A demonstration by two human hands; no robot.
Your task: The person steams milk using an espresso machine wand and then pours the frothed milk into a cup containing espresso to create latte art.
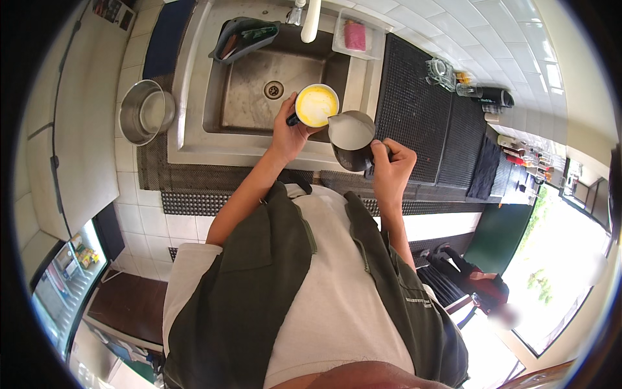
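Note:
My left hand (pixel 290 129) is wrapped around a dark cup (pixel 291 119) with a pale rim, held over the near edge of the sink. Inside the cup is a yellow and white frothy drink (pixel 317 106). By its handle, my right hand (pixel 392 165) grips a dark milk frothing pitcher (pixel 354 156) containing white milk (pixel 352 132). The pitcher's spout is right beside the cup's lower right rim; whether they touch, I cannot tell. No falling stream of milk shows between them.
A stainless steel sink (pixel 257 107) lies beyond my hands, under a white faucet (pixel 311 22). A grey caddy (pixel 248 36) and a clear tub with a pink sponge (pixel 355 35) sit at its far corners. Black drip mats (pixel 413 107) and glassware (pixel 440 70) stand right; a metal pot (pixel 146 112) left. A person (pixel 466 272) is farther right.

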